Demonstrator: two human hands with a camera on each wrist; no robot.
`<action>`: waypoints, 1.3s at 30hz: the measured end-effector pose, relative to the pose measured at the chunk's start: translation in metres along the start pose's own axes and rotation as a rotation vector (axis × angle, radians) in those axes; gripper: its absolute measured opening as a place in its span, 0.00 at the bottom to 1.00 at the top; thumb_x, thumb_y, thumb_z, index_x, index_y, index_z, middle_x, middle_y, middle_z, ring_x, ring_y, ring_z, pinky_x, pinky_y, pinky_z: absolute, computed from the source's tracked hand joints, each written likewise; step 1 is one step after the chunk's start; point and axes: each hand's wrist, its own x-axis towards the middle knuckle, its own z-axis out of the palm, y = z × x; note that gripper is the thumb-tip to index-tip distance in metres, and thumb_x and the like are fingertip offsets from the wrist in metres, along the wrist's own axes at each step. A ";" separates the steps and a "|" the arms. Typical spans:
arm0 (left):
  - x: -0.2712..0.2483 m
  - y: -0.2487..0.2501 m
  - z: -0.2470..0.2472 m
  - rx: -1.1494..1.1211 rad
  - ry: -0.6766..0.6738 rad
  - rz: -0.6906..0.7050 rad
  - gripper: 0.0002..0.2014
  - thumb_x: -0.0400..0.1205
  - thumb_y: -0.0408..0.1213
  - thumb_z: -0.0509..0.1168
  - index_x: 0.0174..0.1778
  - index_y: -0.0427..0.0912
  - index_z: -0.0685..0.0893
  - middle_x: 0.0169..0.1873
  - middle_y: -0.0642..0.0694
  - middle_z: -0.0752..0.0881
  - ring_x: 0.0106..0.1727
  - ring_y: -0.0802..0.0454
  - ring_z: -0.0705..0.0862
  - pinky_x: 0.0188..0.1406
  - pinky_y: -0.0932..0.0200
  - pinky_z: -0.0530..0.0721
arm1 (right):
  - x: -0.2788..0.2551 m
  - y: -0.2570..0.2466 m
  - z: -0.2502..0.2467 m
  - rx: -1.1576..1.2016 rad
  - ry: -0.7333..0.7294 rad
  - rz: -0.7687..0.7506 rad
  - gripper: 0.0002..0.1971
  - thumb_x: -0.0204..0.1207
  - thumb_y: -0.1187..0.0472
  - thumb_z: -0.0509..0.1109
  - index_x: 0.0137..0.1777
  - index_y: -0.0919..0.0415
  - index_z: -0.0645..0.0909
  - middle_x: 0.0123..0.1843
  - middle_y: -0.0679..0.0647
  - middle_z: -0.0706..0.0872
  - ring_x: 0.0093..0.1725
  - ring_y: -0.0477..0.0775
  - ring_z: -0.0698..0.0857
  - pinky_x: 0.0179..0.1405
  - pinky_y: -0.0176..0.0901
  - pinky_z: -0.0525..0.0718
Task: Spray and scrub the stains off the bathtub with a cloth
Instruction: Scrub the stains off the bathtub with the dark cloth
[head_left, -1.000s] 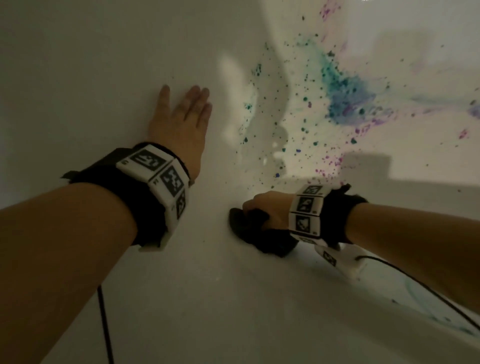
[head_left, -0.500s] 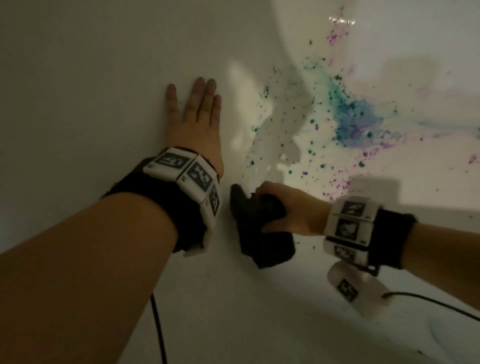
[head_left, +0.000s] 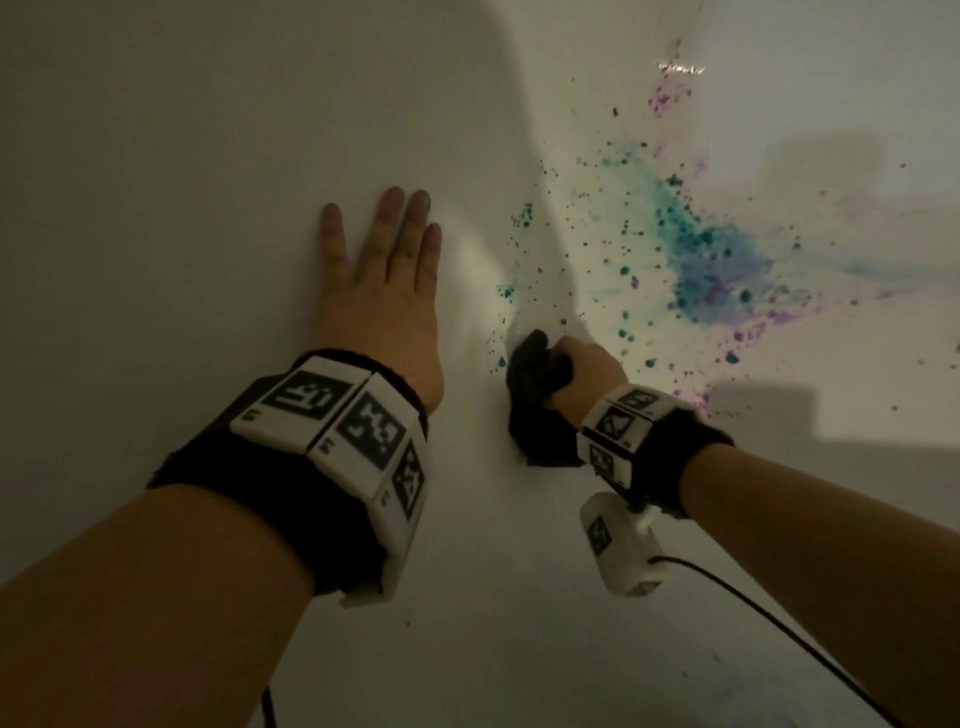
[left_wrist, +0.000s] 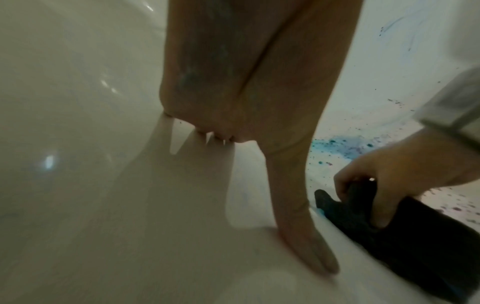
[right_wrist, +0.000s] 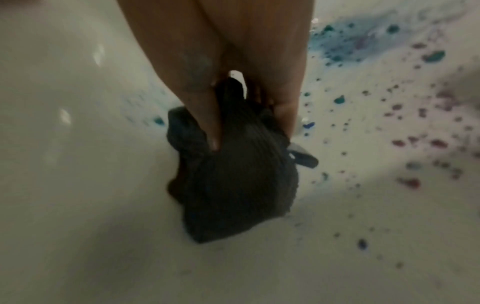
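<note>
My left hand lies flat against the tub wall, fingers straight and spread. My right hand, just right of it, grips a bunched dark cloth, fingers curled round it, cloth touching the tub. Teal, blue and purple stains spatter the surface beyond and right of my right hand.

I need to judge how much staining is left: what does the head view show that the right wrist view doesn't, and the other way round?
Only the head view shows the left hand pressed flat on the bathtub wall, plus both wristbands. Only the right wrist view shows the thumb and fingers pinching the cloth's bunched top. Both show the right hand gripping the dark cloth beside the teal and purple stains, most of them untouched.
</note>
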 end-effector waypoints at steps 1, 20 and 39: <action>0.000 -0.004 -0.001 -0.011 0.012 0.019 0.53 0.77 0.48 0.63 0.77 0.34 0.26 0.76 0.36 0.25 0.79 0.38 0.27 0.75 0.32 0.35 | -0.011 -0.005 -0.006 0.068 -0.012 -0.010 0.07 0.75 0.55 0.65 0.51 0.53 0.74 0.55 0.57 0.80 0.56 0.59 0.79 0.57 0.47 0.75; 0.014 -0.045 -0.013 -0.140 0.187 0.089 0.43 0.82 0.47 0.59 0.81 0.44 0.33 0.80 0.45 0.32 0.81 0.50 0.32 0.76 0.40 0.30 | -0.015 -0.045 -0.004 0.202 0.125 -0.286 0.13 0.78 0.62 0.63 0.62 0.58 0.76 0.59 0.55 0.77 0.54 0.52 0.77 0.51 0.32 0.71; 0.023 -0.040 -0.022 -0.289 0.211 0.093 0.45 0.82 0.37 0.57 0.76 0.42 0.24 0.79 0.46 0.29 0.81 0.52 0.31 0.78 0.46 0.31 | -0.002 -0.088 -0.024 0.463 0.133 -0.454 0.14 0.69 0.61 0.75 0.53 0.55 0.79 0.51 0.54 0.82 0.51 0.53 0.81 0.56 0.49 0.80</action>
